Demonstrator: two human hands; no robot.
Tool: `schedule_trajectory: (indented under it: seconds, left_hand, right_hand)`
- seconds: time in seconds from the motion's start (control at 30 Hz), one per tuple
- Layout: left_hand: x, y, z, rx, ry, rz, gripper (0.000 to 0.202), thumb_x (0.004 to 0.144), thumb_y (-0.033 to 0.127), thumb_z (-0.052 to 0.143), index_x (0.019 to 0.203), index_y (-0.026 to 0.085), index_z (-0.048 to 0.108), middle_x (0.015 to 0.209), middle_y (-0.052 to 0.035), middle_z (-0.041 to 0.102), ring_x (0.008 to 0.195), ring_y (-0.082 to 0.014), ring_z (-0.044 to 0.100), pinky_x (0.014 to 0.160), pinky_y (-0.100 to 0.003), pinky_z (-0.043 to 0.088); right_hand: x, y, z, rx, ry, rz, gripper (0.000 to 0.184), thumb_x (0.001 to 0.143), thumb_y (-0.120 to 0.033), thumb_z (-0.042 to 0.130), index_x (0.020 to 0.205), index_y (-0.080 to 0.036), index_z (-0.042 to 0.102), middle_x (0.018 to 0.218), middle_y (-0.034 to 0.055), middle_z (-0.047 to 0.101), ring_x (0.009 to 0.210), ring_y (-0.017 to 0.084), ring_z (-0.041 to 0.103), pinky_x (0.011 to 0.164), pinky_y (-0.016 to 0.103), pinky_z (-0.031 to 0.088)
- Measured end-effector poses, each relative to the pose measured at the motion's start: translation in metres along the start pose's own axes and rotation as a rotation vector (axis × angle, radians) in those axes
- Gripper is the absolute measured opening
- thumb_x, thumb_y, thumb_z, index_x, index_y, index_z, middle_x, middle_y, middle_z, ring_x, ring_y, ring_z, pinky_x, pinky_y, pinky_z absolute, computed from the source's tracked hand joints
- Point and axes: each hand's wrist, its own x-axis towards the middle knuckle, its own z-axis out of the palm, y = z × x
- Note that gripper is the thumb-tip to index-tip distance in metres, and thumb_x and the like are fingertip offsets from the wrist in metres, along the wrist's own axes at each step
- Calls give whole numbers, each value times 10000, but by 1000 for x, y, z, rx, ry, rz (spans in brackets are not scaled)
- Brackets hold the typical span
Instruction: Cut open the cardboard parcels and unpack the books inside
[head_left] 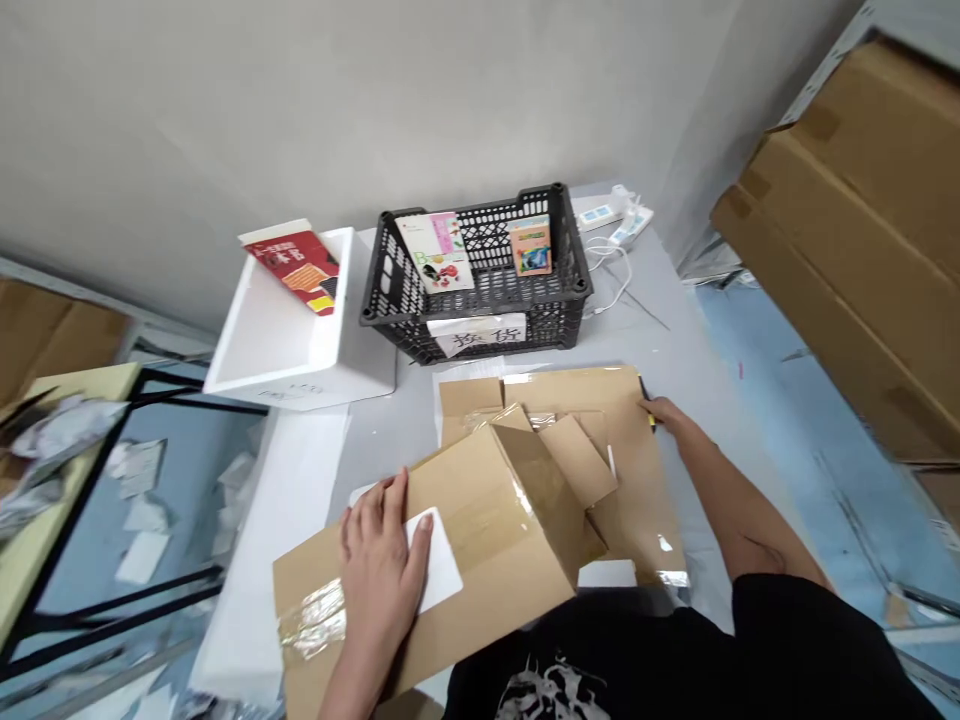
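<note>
On grey table (pixel 394 425): cardboard box (pixel 495 570) tilted, with loose flaps at right end over cardboard sheet (pixel 641 470), just in front of black crate (pixel 559 300); left hand (pixel 382 550) laid flat on top of box, fingers extended and gripping nothing, presumably for steadying; right hand (pixel 666 412) at far right edge of sheet, closed, apparently around dark tool (pixel 647 405), presumably for control at that edge. Not visible: box interior, near left box corner (cut off by frame), most right-hand fingers. Not resolvable: type and tip of tool.
</note>
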Motion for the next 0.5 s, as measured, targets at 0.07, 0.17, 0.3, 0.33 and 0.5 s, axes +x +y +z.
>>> schedule_trajectory:
  seconds: [0.07, 0.17, 0.3, 0.33, 0.5]
  left_hand:
    - [-1, 2, 0, -5, -7, -12, 572, 927, 440, 247, 1395, 143, 391, 1272, -142, 486, 1212, -278, 406, 1090, -508, 256]
    - [-4, 2, 1, -17, -15, -39, 556, 935, 423, 250, 1412, 159, 361, 1287, -132, 478, 1226, -269, 399, 1100, -508, 239]
    - [-6, 4, 1, -31, -7, -63, 547, 937, 416, 266, 1417, 169, 351, 1294, -129, 478, 1226, -263, 401, 1107, -510, 226]
    - [-7, 5, 1, -30, -1, -66, 543, 936, 416, 272, 1415, 174, 356, 1296, -128, 478, 1225, -263, 403, 1105, -510, 227]
    - [-6, 12, -1, -22, 22, -75, 535, 933, 421, 289, 1399, 181, 389, 1278, -126, 493, 1218, -265, 409, 1097, -503, 234]
  right_hand:
    - [-4, -1, 1, 4, 3, 13, 347, 894, -360, 559, 1184, -169, 550, 1172, 73, 582, 976, 189, 601, 816, 401, 523]
    - [-12, -2, -1, -16, 67, 2, 331, 891, -319, 562, 1158, -124, 561, 1093, 93, 617, 914, 186, 617, 776, 366, 522]
    - [-36, -7, -18, -56, 259, -68, 453, 875, -232, 518, 1253, 11, 467, 1050, 219, 633, 947, 261, 613, 783, 368, 475]
    - [-47, -9, -27, -64, 319, -102, 466, 880, -233, 492, 1280, 3, 446, 1090, 234, 620, 968, 270, 608, 794, 375, 466]
    - [-161, -24, -78, -4, 375, -397, 488, 899, -389, 436, 1313, -131, 448, 829, 84, 686, 511, 174, 607, 538, 306, 481]
